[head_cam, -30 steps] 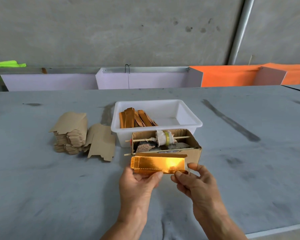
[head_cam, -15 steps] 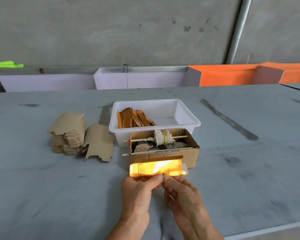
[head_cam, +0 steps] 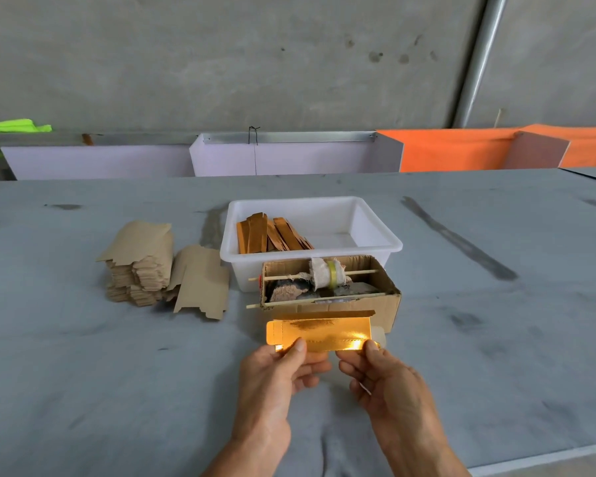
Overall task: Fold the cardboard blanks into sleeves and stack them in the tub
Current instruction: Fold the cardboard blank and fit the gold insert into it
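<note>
Holding 1 gold blank (head_cam: 319, 333): 2 hands, left hand (head_cam: 272, 380), right hand (head_cam: 389, 383).

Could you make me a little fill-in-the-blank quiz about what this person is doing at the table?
1. Both hands, left hand and right hand, hold a shiny ____ blank.
2. Folded sleeves lie in the ____ tub.
3. The stack of brown blanks sits to the tub's ____.

Missing words: gold; white; left
</note>
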### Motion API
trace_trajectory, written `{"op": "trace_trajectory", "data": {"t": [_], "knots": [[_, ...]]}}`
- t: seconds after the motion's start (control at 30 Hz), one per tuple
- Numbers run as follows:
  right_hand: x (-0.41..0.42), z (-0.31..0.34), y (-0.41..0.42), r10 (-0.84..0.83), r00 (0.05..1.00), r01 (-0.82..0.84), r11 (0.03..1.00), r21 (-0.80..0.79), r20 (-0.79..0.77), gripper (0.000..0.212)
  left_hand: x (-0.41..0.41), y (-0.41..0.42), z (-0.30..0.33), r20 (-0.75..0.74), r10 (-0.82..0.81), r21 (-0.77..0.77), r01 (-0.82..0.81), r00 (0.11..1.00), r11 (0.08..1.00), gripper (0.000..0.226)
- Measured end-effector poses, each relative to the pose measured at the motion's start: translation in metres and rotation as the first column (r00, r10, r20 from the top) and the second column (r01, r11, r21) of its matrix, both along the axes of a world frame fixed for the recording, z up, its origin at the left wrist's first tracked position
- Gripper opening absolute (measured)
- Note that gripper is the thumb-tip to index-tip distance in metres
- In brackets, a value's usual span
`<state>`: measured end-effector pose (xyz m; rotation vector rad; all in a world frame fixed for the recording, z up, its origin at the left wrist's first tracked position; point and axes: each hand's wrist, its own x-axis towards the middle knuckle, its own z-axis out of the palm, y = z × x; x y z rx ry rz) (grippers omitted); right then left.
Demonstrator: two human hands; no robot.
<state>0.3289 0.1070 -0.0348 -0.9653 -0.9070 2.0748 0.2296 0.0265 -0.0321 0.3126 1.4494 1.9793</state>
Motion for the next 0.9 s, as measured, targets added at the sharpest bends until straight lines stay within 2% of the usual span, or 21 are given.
{"op": "trace_trajectory", "data": {"t": [0.17, 0.3, 0.37, 0.47, 0.6, 0.67, 0.73, 0.83, 0.9], "knots": [[0.005, -0.002, 0.001, -0.011, 1.000, 0.010, 0.999, -0.036, -0.024, 0.021, -0.002, -0.001, 0.001, 0.105, -0.099, 0.045, 0.095, 0.990, 0.994, 0.022], [0.006, -0.001, 0.002, -0.017, 0.999, 0.015, 0.999, -0.032, -0.039, 0.021, -0.005, 0.000, 0.001, 0.070, -0.127, 0.126, 0.118, 0.989, 0.985, 0.022], [0.007, 0.001, 0.003, -0.007, 0.999, 0.005, 0.999, -0.037, -0.049, 0.020, -0.006, -0.002, 0.000, -0.004, -0.090, 0.186, 0.089, 0.996, 0.979, 0.018], [0.008, 0.006, 0.003, 0.053, 0.998, -0.055, 0.998, -0.041, -0.032, 0.019, -0.008, -0.004, -0.001, -0.211, -0.043, 0.221, 0.090, 0.977, 0.971, 0.014], [0.008, 0.013, 0.001, 0.117, 0.993, -0.118, 0.993, -0.029, -0.031, 0.030, -0.008, -0.006, -0.001, -0.474, -0.063, 0.152, 0.152, 0.878, 0.977, 0.027], [0.008, 0.013, -0.001, 0.100, 0.995, -0.102, 0.994, -0.046, -0.026, 0.021, -0.010, -0.008, -0.003, -0.562, -0.086, 0.087, 0.162, 0.823, 0.983, 0.028], [0.007, 0.012, -0.001, 0.066, 0.998, -0.067, 0.995, -0.069, -0.015, 0.012, -0.012, -0.011, -0.005, -0.613, -0.153, 0.019, 0.208, 0.775, 0.978, 0.030], [0.008, 0.008, 0.000, 0.041, 0.999, -0.040, 0.997, -0.073, 0.012, 0.013, -0.015, -0.016, -0.004, -0.589, -0.280, -0.046, 0.315, 0.758, 0.948, 0.032], [0.006, 0.006, 0.000, 0.051, 0.998, -0.049, 0.997, -0.061, 0.022, 0.010, -0.015, -0.015, -0.003, -0.598, -0.277, -0.066, 0.298, 0.752, 0.952, 0.024]]}}
